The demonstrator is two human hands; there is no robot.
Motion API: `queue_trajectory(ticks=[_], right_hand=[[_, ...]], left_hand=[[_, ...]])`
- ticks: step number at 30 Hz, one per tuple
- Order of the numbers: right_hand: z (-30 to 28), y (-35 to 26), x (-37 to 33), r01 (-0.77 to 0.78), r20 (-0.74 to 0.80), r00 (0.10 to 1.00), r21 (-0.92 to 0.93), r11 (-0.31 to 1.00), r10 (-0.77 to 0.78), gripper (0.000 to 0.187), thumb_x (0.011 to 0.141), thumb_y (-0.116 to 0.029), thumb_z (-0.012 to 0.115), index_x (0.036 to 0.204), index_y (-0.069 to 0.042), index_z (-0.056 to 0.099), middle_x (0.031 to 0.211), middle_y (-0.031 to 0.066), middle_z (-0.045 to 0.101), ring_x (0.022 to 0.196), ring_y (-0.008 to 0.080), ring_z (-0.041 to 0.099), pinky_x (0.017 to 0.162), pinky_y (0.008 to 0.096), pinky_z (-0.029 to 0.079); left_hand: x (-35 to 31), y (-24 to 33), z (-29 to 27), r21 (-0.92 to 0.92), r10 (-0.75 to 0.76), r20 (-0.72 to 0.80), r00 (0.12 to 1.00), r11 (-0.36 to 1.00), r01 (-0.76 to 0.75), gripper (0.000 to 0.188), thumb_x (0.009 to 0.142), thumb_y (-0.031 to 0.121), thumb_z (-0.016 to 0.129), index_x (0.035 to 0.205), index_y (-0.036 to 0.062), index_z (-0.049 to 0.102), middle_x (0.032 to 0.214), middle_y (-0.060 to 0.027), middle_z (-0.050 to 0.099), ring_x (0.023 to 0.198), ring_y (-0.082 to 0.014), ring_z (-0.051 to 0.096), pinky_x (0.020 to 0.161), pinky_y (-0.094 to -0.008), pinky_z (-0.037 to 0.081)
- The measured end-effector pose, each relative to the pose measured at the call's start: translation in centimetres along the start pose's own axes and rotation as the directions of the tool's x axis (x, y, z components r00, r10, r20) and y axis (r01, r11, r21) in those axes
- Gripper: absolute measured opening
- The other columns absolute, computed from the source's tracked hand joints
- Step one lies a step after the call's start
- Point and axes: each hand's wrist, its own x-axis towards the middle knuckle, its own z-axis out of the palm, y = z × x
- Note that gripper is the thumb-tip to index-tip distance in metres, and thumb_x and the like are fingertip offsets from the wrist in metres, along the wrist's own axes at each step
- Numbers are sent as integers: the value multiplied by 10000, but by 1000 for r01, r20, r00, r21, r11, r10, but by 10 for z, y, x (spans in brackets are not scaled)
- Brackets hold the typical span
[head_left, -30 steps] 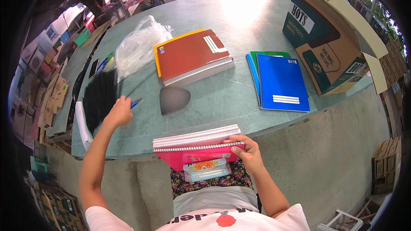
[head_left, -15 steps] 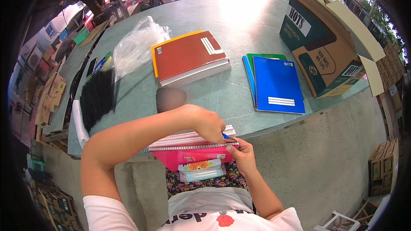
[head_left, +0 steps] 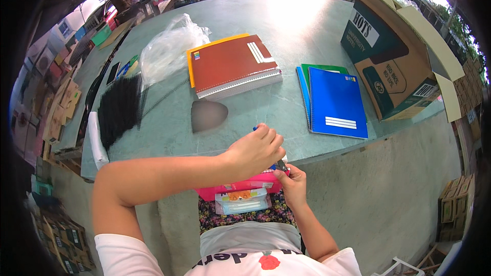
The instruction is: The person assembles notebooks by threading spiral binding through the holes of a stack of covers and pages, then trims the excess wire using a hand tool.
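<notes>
My left hand [head_left: 258, 147] is closed around a pair of blue-handled pliers [head_left: 281, 165]. One handle pokes out above its fingers, and the dark jaws sit at the right end of a pink spiral notebook [head_left: 208, 193]. This notebook stands at the table's near edge, its spine up, mostly hidden behind my left forearm. With my right hand [head_left: 293, 183] I pinch its right end, thumb and fingers close beside the jaws. A small pale blue packet with an orange animal picture [head_left: 243, 202] lies against the notebook's near side, above my lap.
On the grey-green table [head_left: 245, 117] lies a stack of brown notebooks [head_left: 232, 64]. Blue notebooks [head_left: 337, 102] rest right of it, near an open carton [head_left: 394, 66]. To the left are a clear plastic bag [head_left: 171, 46] and a pile of black spiral coils [head_left: 120, 107].
My left hand has swung upward with the pliers, which now stand more upright at the notebook's end. My right hand keeps its hold. The view has shifted slightly.
</notes>
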Motion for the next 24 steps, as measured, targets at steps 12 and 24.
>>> queue_trajectory(ticks=[12,24], right_hand=[[69,-59,22,603,621,757,-783,151,203,296,777,-224,651,1022,-57,647,876,166,659,780,328,634,714,384,508],[174,18,30,649,757,636,-631,425,153,264,745,-82,641,1003,-125,670,864,119,665,744,269,642,684,360,509]], left_hand=[[-192,42,-36,-623,-535,759,370,-434,651,292,801,224,572,996,9,536,806,-118,597,716,-211,578,661,-337,453],[-212,99,-10,-487,-443,867,228,-659,574,376,810,269,510,1094,25,543,816,-95,614,739,-170,571,662,-298,437]])
